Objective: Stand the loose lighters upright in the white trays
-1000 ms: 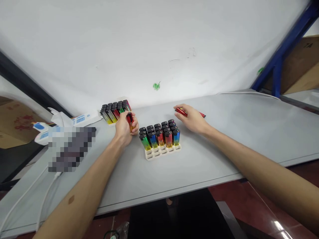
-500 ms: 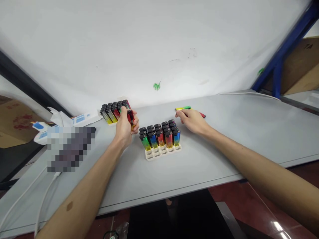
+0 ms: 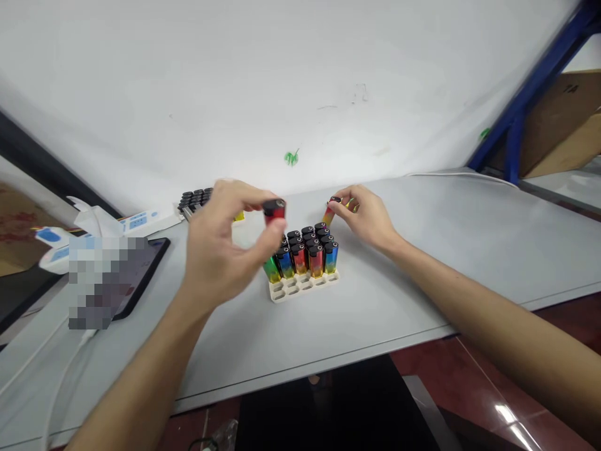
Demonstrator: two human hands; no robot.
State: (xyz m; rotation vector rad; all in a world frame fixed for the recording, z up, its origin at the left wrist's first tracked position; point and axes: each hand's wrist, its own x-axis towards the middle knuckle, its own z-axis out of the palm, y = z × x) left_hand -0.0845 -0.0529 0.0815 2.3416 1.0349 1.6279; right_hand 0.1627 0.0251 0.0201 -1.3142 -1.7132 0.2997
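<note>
Between thumb and fingers, my left hand grips a red lighter with a black top, raised above the left side of a white rack. Several upright lighters in green, blue and red fill the rack's rear rows, while holes along its front show bare. Beyond the rack's right rear corner, my right hand is closed on a red and yellow lighter, held nearly upright. Something yellow-green shows behind its fingers. My left hand partly hides a second group of black-topped lighters near the wall.
At left, a phone, partly pixelated, lies on the grey table with a white cable attached. Behind it are white power strips. A white wall backs the table, and a blue metal frame stands at right.
My left hand has moved right and nearer with the red lighter, from beside the rear group to over the rack. My right hand has lifted a lighter from the table.
</note>
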